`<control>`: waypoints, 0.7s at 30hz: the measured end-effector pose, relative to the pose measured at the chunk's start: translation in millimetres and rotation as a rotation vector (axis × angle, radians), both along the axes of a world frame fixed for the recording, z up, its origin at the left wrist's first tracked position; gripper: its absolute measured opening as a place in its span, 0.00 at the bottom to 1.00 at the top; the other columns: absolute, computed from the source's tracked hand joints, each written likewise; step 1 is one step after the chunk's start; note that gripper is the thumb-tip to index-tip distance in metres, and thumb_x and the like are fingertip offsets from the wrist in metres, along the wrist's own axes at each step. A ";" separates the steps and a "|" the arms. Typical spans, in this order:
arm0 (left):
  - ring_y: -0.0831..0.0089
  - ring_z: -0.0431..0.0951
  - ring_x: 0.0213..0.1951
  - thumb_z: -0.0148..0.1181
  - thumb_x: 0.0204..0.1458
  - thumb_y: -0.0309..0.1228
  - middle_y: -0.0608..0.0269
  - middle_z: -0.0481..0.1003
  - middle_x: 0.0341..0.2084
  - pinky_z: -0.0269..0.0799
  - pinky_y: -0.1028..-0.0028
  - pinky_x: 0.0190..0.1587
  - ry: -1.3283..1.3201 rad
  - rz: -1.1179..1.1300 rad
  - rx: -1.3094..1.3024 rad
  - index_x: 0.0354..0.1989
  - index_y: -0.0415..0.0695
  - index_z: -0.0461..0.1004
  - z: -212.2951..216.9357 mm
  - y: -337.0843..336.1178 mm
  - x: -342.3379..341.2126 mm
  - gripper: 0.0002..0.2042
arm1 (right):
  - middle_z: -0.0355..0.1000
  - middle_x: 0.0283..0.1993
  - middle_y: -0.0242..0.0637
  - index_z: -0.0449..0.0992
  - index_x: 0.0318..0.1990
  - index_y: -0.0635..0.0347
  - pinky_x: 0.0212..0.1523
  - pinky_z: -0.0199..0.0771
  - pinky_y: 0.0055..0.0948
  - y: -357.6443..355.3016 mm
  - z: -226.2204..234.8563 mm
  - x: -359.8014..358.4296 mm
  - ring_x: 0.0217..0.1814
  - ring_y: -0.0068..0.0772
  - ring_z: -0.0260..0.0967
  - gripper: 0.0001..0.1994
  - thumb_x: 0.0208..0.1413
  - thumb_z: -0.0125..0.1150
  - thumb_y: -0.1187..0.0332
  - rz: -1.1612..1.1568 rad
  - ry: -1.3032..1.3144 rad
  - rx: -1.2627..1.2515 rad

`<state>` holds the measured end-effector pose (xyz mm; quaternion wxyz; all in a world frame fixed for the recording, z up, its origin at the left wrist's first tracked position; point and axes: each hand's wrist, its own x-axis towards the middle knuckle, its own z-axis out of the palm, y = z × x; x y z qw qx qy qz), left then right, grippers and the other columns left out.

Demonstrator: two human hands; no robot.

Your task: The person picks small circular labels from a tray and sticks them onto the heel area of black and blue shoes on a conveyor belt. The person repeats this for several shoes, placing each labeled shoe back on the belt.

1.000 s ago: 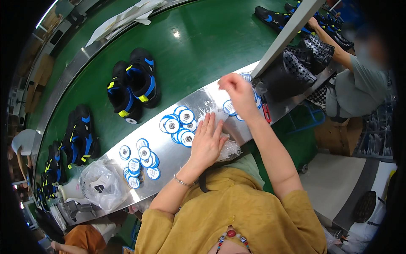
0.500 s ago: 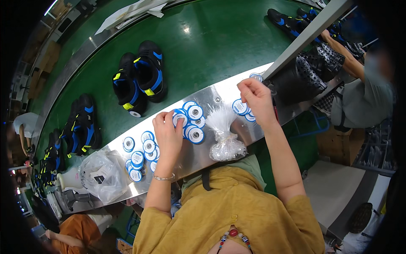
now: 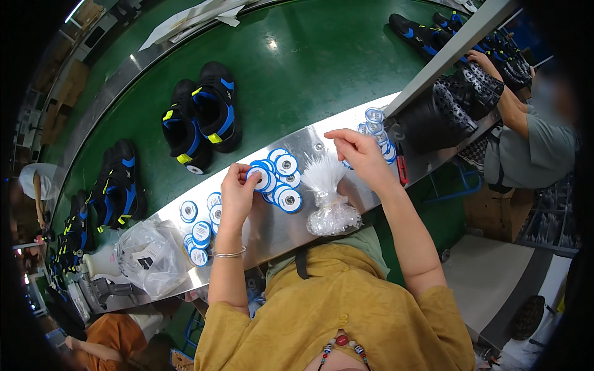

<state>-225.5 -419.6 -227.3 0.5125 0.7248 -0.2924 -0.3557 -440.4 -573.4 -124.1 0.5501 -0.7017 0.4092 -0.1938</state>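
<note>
My left hand [image 3: 237,193] pinches the edge of a round blue-and-white tag [image 3: 260,177], which has a dark centre. This tag is over a pile of similar tags [image 3: 288,199] on the metal ledge. My right hand [image 3: 364,162] hovers beside the top of a bundle of clear plastic strands [image 3: 326,176], its index finger stretched out and its thumb apart below. I see nothing between those fingers. The bundle is bound around its middle and stands near the ledge's front edge. More round tags [image 3: 375,128] lie beyond my right hand, partly hidden by it.
A pair of black-and-blue shoes [image 3: 216,111] stands on the green surface [image 3: 297,74] behind the ledge. Left lie another group of tags [image 3: 201,231] and a clear plastic bag [image 3: 151,256]. A red-handled tool [image 3: 402,168] lies right, near a grey post [image 3: 451,59] and a co-worker [image 3: 532,145].
My right hand has moved down and left toward the strands, its index finger straightening from a pinch. My left hand has shifted slightly left, drawing the tag toward the pile's left side.
</note>
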 end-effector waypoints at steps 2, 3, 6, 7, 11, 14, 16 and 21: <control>0.78 0.75 0.28 0.64 0.52 0.25 0.60 0.77 0.26 0.72 0.79 0.32 0.072 0.023 0.005 0.36 0.35 0.72 1.1 1.0 1.2 0.08 | 0.64 0.26 0.24 0.76 0.48 0.63 0.30 0.59 0.18 2.0 -5.0 1.4 0.29 0.14 0.58 0.10 0.63 0.53 0.71 0.009 0.013 -0.012; 0.78 0.75 0.28 0.63 0.52 0.25 0.60 0.77 0.26 0.72 0.79 0.32 0.044 0.026 0.025 0.35 0.35 0.73 3.3 1.4 0.8 0.08 | 0.64 0.26 0.24 0.76 0.48 0.64 0.30 0.59 0.18 3.7 -7.4 2.8 0.29 0.14 0.58 0.10 0.62 0.53 0.71 -0.004 0.032 -0.021; 0.78 0.75 0.27 0.63 0.53 0.26 0.60 0.77 0.25 0.71 0.79 0.30 -0.040 0.036 0.068 0.35 0.34 0.73 13.6 2.8 -0.8 0.07 | 0.64 0.25 0.25 0.75 0.45 0.64 0.29 0.59 0.19 8.6 -6.2 6.9 0.28 0.14 0.58 0.09 0.61 0.54 0.71 -0.014 0.139 -0.063; 0.78 0.75 0.26 0.63 0.53 0.26 0.60 0.77 0.25 0.71 0.79 0.29 -0.068 0.037 0.072 0.34 0.34 0.73 15.9 3.7 -1.3 0.07 | 0.64 0.25 0.25 0.74 0.44 0.65 0.29 0.59 0.20 10.0 -5.1 7.7 0.28 0.15 0.58 0.08 0.61 0.54 0.71 -0.014 0.184 -0.080; 0.78 0.76 0.22 0.63 0.54 0.27 0.61 0.76 0.23 0.69 0.78 0.23 -0.050 0.009 0.195 0.33 0.35 0.72 24.8 6.9 2.7 0.07 | 0.65 0.25 0.27 0.73 0.40 0.66 0.28 0.60 0.21 12.7 -13.3 5.7 0.27 0.15 0.59 0.06 0.60 0.55 0.71 0.010 0.165 -0.134; 0.79 0.76 0.20 0.63 0.54 0.28 0.61 0.75 0.20 0.67 0.78 0.18 0.107 0.025 0.162 0.32 0.36 0.72 26.5 8.2 4.0 0.08 | 0.66 0.25 0.28 0.73 0.39 0.66 0.26 0.59 0.21 14.4 -16.2 7.1 0.26 0.15 0.58 0.07 0.60 0.56 0.71 0.061 0.156 -0.149; 0.79 0.76 0.19 0.62 0.55 0.29 0.61 0.75 0.20 0.66 0.79 0.18 0.109 0.018 0.182 0.31 0.36 0.73 27.6 8.9 3.9 0.08 | 0.66 0.24 0.28 0.73 0.39 0.65 0.25 0.58 0.22 17.1 -12.8 10.9 0.25 0.16 0.58 0.07 0.60 0.57 0.70 0.103 0.157 -0.130; 0.80 0.75 0.18 0.62 0.56 0.30 0.63 0.75 0.20 0.64 0.81 0.17 0.045 0.000 0.255 0.31 0.36 0.75 33.7 11.0 5.6 0.09 | 0.64 0.21 0.29 0.73 0.38 0.65 0.23 0.57 0.24 22.0 -3.7 14.7 0.22 0.17 0.57 0.07 0.60 0.58 0.69 0.080 0.233 -0.130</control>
